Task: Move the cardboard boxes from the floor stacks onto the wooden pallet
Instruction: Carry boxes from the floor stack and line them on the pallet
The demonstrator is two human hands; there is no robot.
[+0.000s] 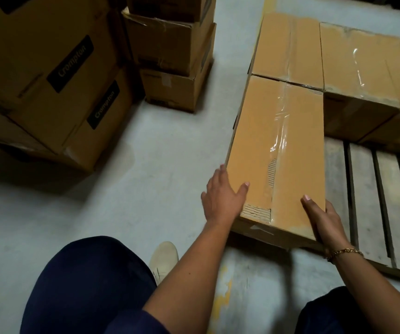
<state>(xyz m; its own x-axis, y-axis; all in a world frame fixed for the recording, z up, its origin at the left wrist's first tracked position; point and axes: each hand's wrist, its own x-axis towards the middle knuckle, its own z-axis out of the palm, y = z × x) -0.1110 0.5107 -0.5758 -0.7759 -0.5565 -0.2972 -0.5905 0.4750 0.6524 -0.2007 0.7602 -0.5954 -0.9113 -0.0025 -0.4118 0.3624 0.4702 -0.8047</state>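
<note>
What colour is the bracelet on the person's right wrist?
Gold. The chain bracelet shows best in the head view.

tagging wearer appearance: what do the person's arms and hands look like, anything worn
Both forearms are bare and neither the left hand nor the right hand is gloved. A gold chain-link bracelet sits on the right wrist. No rings show.

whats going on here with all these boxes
A person crouches at the wooden pallet with both hands on a long cardboard box at its near left corner. The left hand presses flat on the box's left side, thumb on top; the right hand holds the near right corner. Behind it more boxes sit on the pallet, and stacks wait on the floor at left.
</note>
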